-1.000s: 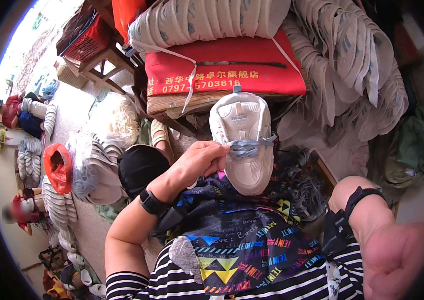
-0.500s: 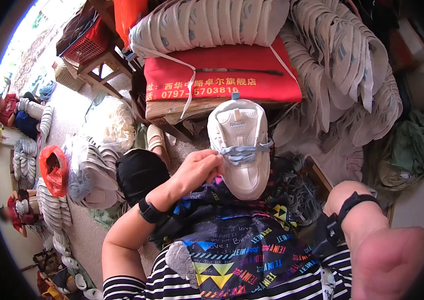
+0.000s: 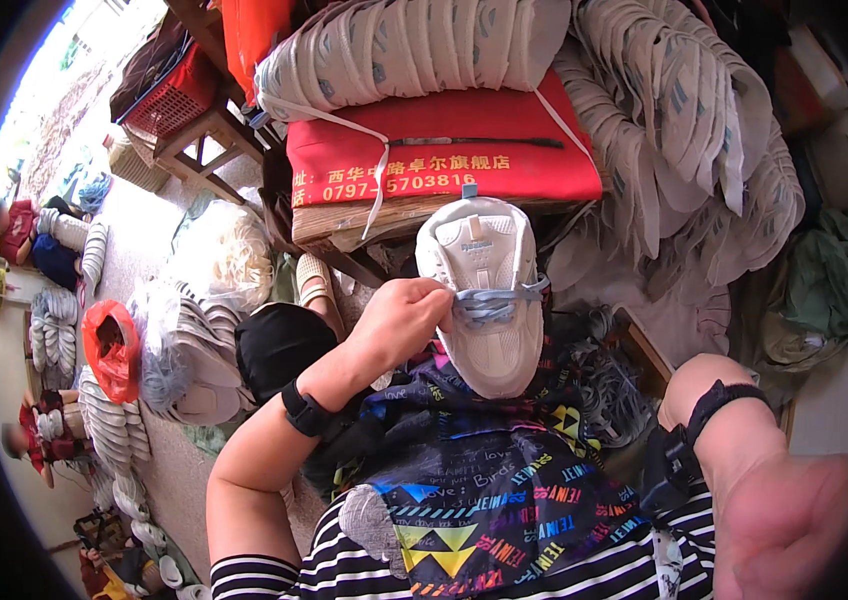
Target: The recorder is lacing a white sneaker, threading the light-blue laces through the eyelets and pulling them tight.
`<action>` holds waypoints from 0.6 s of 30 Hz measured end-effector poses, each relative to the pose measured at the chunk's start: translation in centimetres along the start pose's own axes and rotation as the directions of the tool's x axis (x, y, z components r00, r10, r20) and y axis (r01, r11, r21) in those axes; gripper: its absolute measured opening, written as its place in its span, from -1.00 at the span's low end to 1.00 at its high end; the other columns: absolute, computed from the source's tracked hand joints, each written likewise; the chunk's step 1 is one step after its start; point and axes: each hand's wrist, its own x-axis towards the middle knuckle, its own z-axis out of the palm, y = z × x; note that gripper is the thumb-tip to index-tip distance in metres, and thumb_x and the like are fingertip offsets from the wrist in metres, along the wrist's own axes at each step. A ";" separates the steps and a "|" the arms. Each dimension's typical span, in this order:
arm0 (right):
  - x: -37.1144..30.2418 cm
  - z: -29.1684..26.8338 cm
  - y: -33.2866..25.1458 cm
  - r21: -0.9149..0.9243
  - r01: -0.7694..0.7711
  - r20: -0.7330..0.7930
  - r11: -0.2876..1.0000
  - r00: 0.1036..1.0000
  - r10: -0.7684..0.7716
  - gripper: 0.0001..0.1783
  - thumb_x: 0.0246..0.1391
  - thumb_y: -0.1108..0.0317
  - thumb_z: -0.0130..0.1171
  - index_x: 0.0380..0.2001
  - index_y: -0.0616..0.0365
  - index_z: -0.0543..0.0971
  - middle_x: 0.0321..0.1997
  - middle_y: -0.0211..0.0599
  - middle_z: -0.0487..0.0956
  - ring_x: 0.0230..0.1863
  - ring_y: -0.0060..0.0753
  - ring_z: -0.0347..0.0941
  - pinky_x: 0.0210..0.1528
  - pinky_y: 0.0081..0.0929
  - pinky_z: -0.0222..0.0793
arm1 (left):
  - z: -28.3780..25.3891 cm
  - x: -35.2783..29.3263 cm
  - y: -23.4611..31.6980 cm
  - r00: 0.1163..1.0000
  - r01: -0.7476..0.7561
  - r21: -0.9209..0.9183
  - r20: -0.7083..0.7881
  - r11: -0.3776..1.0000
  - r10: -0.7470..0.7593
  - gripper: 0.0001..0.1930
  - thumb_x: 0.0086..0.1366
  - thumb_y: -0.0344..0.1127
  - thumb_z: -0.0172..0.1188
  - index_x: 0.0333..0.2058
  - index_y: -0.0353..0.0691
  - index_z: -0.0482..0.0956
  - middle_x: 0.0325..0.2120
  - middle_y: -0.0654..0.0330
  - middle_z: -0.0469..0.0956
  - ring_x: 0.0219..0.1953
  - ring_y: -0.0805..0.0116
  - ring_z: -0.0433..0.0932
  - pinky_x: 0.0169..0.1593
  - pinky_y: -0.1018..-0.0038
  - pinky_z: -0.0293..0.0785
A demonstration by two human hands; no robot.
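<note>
A white sneaker upper (image 3: 492, 365) stands toe down in front of my apron, with light blue shoelace (image 3: 489, 305) crossing its opening. My left hand (image 3: 406, 318) is closed at the upper's left edge, its fingertips pinched at the end of the lace rows. On the right, the lace makes a small loop past the edge. My right hand (image 3: 794, 530) is raised close to the camera at the lower right, large and blurred. Its fingers cannot be made out, nor whether it holds anything.
Beyond the upper stands a wooden stool (image 3: 414, 216) with a red cover (image 3: 444, 140) and a row of nested uppers (image 3: 424, 55). More uppers (image 3: 674, 130) hang at its right. Grey-blue laces (image 3: 609, 400) lie in a box. People sit among shoe stacks at far left.
My left hand has shifted slightly up along the upper's left edge, its fingers more curled. The upper barely moves. My right hand stays raised, shifted slightly to the right.
</note>
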 end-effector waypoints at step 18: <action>1.5 4.6 2.2 -0.208 -0.279 0.071 0.938 0.952 0.299 -0.89 -0.16 0.48 0.14 -0.64 0.02 0.43 -0.74 -0.64 0.38 -0.75 -0.67 0.15 -0.62 -0.74 0.06 | -1.1 -1.6 4.1 0.680 -0.495 0.819 0.158 0.290 0.716 -0.48 -0.11 -0.44 0.40 -0.11 -0.16 0.45 -0.24 0.13 0.35 -0.13 0.10 0.43 -0.08 0.27 0.40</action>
